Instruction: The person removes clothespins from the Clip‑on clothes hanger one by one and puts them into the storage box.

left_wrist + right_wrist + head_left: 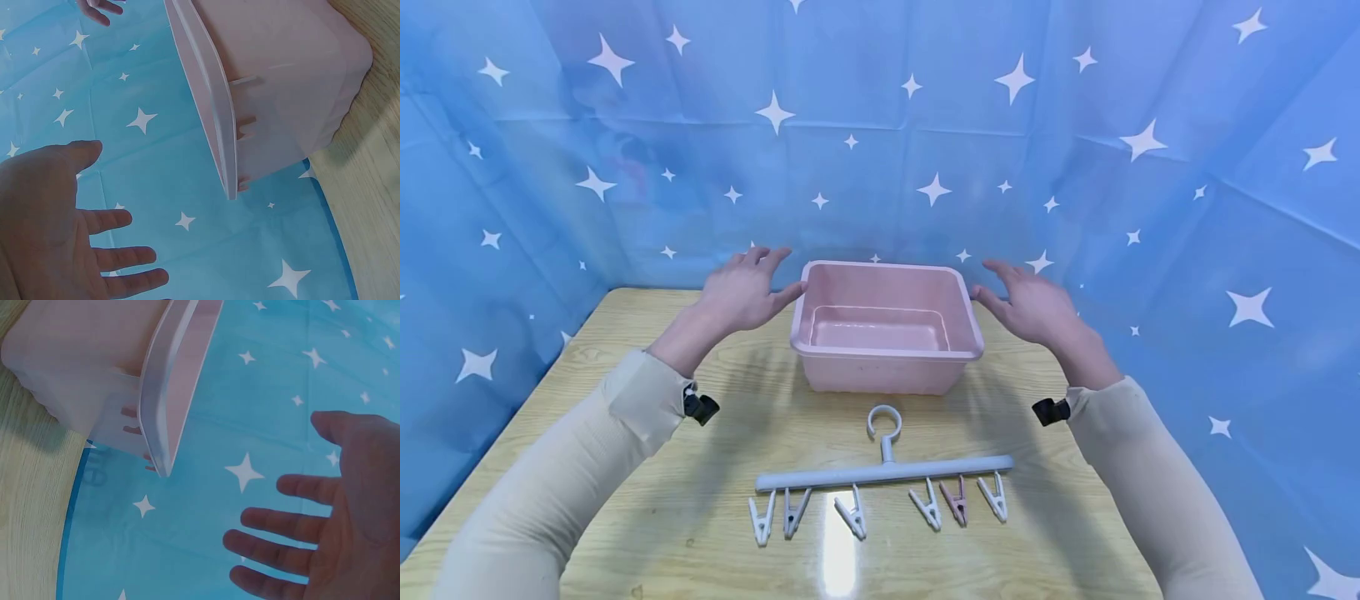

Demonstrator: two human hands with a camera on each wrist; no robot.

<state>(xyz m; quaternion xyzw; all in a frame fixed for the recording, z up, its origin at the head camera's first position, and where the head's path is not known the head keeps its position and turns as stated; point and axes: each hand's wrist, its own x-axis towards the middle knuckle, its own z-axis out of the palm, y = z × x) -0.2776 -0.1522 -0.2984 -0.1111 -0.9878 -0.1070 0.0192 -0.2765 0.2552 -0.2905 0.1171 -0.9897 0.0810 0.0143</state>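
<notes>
A pink plastic basin [887, 372], rectangular with a rolled rim, stands at the back of the table, its inside bare. My left hand [743, 292] hovers by its left side, fingers spread and thumb close to the rim in the head view. On the other side my right hand [1028, 302] is held the same way, thumb toward the right rim. Both wrist views show a gap between the fingers and the basin; neither hand holds anything. Nearer me lies a blue-grey clip hanger [883, 474] with a hook [886, 419] and several clothespins [957, 500].
The wooden table [700, 533] carries the basin and the hanger. Blue curtains [865, 167] with white stars hang close behind the basin and along both sides. Small black wrist cameras [701, 406] sit at both cuffs.
</notes>
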